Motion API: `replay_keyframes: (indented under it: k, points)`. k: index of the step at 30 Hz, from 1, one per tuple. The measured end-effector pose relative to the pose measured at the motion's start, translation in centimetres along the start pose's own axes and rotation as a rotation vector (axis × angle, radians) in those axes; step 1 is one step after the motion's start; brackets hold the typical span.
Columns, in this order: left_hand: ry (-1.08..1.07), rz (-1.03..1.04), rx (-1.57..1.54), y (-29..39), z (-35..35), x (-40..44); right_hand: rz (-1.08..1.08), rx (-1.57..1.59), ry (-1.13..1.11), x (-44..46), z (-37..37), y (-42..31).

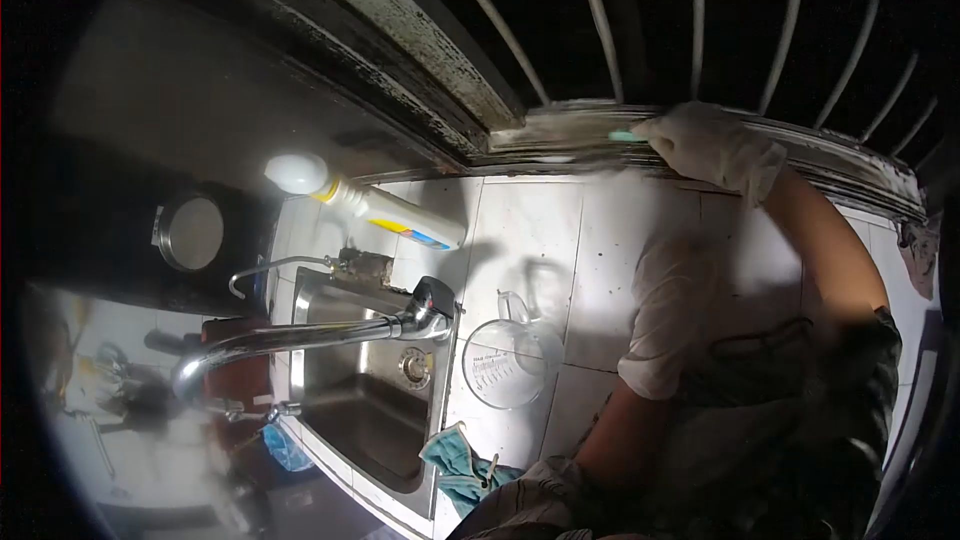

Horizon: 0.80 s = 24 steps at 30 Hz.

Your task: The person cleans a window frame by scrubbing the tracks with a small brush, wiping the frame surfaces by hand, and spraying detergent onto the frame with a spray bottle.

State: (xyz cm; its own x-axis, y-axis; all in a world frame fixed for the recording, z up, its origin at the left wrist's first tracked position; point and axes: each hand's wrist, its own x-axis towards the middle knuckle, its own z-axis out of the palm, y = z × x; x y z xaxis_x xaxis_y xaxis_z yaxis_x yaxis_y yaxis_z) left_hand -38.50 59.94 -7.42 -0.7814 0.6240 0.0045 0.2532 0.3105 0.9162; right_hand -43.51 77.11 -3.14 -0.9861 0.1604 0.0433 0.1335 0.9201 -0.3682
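Note:
My right hand (705, 150), in a whitish glove, is closed at the grimy window track (560, 138). A small pale green thing (627, 136) sticks out from its fingertips against the track; its kind is too blurred to tell. My left hand (668, 305), gloved too, is over the white tiles (525, 210) below the track. Motion smears its fingers, so what they hold, if anything, cannot be made out. A clear measuring jug (512, 365) stands on the tiles left of that hand. Farther left is a white bottle (395, 215) with a yellow and blue label.
Metal bars (697, 20) cross the dark window opening. A steel sink (365, 410) with a chrome faucet (300, 340) lies to the left. Near its corner is a teal cloth (465, 470). A blue bag-like thing (287, 448) sits at the sink's outer edge.

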Motion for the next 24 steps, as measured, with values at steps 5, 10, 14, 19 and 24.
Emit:
replay_keyframes:
  k: [5, 10, 14, 19, 24]
  points:
    - [0.018, 0.135, -0.057, 3.6, -1.4, -0.6, -0.053, 0.189, -0.103, 3.0, 0.8, -2.1]
    - [-0.408, 0.366, 0.952, 8.3, -4.3, 0.0, -0.009, 0.122, -0.095, 8.7, 3.3, -8.1]
    - [-0.196, 0.058, 0.421, 3.4, -2.0, 0.3, -0.112, 0.032, -0.09, 8.6, 3.4, -7.3]
    - [0.107, 0.221, -0.089, -2.1, 1.5, -1.1, -0.236, 0.005, 0.002, 1.9, 0.7, 0.6]
    - [-0.161, -0.177, 0.08, 3.7, -0.8, 1.0, -0.141, -0.004, -0.029, 2.9, 0.8, -1.0]
